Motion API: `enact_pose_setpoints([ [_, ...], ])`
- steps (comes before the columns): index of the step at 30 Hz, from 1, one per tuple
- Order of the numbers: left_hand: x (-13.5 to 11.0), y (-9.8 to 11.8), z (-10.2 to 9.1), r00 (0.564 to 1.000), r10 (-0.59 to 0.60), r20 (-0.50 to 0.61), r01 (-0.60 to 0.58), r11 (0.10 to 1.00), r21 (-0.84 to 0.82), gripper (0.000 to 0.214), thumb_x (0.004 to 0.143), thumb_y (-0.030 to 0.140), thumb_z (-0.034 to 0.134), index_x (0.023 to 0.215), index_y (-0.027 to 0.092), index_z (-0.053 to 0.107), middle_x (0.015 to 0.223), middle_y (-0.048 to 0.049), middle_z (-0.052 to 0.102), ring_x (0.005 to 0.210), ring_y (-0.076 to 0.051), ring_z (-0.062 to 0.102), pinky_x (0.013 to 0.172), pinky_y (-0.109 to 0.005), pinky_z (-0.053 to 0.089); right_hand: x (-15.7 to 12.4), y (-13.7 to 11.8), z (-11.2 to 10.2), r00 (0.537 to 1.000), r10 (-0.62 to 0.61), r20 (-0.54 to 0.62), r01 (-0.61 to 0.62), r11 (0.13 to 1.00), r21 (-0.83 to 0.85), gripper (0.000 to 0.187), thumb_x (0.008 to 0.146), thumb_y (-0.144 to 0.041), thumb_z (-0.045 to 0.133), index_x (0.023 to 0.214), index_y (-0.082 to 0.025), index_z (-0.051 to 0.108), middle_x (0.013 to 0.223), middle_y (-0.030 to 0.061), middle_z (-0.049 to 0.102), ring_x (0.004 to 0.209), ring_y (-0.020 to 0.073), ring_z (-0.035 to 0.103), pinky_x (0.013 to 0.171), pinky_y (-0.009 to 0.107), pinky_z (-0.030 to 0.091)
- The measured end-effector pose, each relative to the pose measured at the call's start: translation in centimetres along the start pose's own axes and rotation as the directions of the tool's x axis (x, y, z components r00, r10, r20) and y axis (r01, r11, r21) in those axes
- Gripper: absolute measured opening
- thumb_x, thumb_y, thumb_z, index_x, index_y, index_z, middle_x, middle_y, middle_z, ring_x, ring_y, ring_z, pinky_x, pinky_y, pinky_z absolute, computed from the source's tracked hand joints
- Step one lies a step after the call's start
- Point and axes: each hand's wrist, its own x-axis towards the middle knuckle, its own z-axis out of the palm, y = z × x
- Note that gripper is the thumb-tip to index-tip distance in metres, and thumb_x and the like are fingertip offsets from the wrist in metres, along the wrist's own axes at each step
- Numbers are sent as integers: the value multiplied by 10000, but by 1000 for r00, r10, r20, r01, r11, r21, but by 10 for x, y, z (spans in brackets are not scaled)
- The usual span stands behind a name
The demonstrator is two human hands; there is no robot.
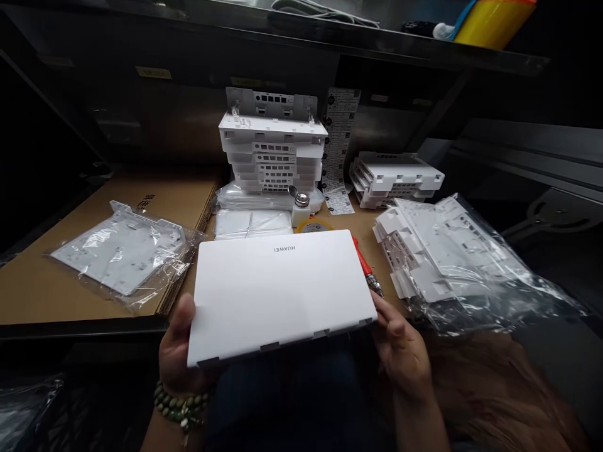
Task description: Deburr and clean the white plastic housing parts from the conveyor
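Both hands grasp the white cover by its near corners over the table's front edge, the left hand clasping the left corner and the right hand the right, so its plain face lies flat and readable. Bagged plates wait at the right edge, and 1 stack stands at the back within reach.

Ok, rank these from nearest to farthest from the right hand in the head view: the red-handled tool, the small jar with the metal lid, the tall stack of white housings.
1. Red-handled tool: just above the right hand.
2. Small jar: farther back, centre of the table.
3. Tall stack of white housings: at the back, behind the jar.
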Motion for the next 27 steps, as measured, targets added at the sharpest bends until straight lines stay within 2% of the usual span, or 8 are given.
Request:
enact_pose_setpoints([
  [3, -8, 0, -13, 997, 38, -67, -35, 998, 47, 631, 988, 718, 395, 1431, 326, 614, 1407, 11, 684, 1351, -280, 588, 1192, -431, 414, -8, 3, -2, 1000, 14, 10, -13, 998, -55, 459, 975, -480, 659, 1374, -255, 691, 1370, 118, 711, 1291, 340, 661, 1054, 448, 584],
  [8, -17, 1, -31, 984, 146, -104, -137, 986, 90, 661, 983, 752, 321, 1525, 406, 477, 1407, 45, 688, 1187, -221, 715, 1068, -351, 543, -10, 4, 0, 999, 13, 47, -11, 1000, -24, 426, 967, -457, 681, 1363, -300, 699, 1326, 90, 739, 1174, 300, 735, 962, 368, 629],
  [14, -24, 11, -39, 975, 102, -200, -72, 986, 151, 665, 936, 758, 468, 1495, 401, 527, 1395, 52, 696, 1146, -244, 736, 905, -301, 634, -12, -1, 7, 996, 12, 90, -20, 996, 84, 432, 956, -444, 700, 1376, -343, 684, 1250, 79, 776, 1050, 294, 783, 905, 384, 653],
  [18, -25, 7, -53, 958, 206, -200, -166, 966, 199, 620, 985, 703, 412, 1545, 437, 432, 1356, 71, 716, 1020, -200, 781, 791, -251, 655, -13, -3, 8, 995, 32, 93, -42, 993, 108, 444, 933, -463, 723, 1350, -311, 707, 1182, 99, 798, 982, 299, 797, 884, 400, 657],
  [21, -27, 8, -60, 938, 251, -239, -187, 947, 260, 618, 979, 705, 419, 1528, 425, 466, 1277, 64, 760, 924, -197, 800, 817, -263, 653, -12, -4, 10, 996, 31, 86, -39, 995, 92, 460, 922, -482, 733, 1339, -290, 715, 1142, 98, 810, 961, 290, 797, 884, 388, 648],
  [23, -28, 14, -61, 915, 226, -333, -121, 943, 309, 635, 944, 757, 425, 1491, 445, 509, 1260, 70, 768, 1002, -225, 787, 894, -318, 642, -11, -5, 13, 995, 27, 95, -35, 995, 89, 465, 921, -496, 731, 1335, -283, 717, 1120, 92, 816, 953, 282, 795, 890, 385, 639],
  [25, -27, 21, -58, 905, 93, -415, 35, 956, 291, 631, 911, 794, 437, 1459, 494, 523, 1270, 92, 762, 1191, -263, 712, 998, -399, 599, -9, -8, 15, 994, 30, 103, -40, 995, 96, 472, 923, -517, 724, 1329, -275, 720, 1095, 88, 820, 943, 274, 792, 884, 380, 633],
  [27, -24, 26, -54, 918, -86, -387, 174, 964, 198, 664, 878, 824, 453, 1465, 519, 501, 1284, 95, 756, 1303, -299, 630, 1074, -469, 541, -8, -10, 17, 995, 34, 93, -42, 996, 85, 465, 929, -529, 715, 1315, -271, 729, 1080, 83, 821, 946, 260, 786, 885, 359, 621],
])
